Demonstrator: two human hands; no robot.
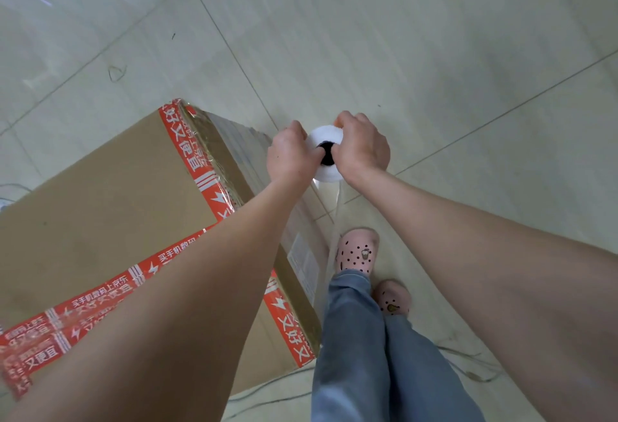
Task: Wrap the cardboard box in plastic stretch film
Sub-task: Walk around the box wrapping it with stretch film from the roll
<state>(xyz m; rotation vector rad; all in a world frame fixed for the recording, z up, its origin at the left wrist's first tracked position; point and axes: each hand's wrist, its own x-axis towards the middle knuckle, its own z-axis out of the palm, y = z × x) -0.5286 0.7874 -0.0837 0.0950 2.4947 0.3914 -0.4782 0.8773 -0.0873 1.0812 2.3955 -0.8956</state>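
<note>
Cardboard box (100, 204) edge flanks film roll (326, 137) gripped by left hand (291, 156) and right hand (363, 149).

The cardboard box (110, 207) stands at my left, big and brown, its top edges and centre seam bound with red tape (187, 151) printed in white characters. The side face nearest me shines under clear film (234, 144) (a pale label (302, 261) shows through it). The stretch film roll (326, 139) is upright beside that face, white, seen end-on with a dark core hole. My left hand (291, 157) and right hand (361, 147) grip it from either side, and a clear sheet hangs below it alongside the box.
</note>
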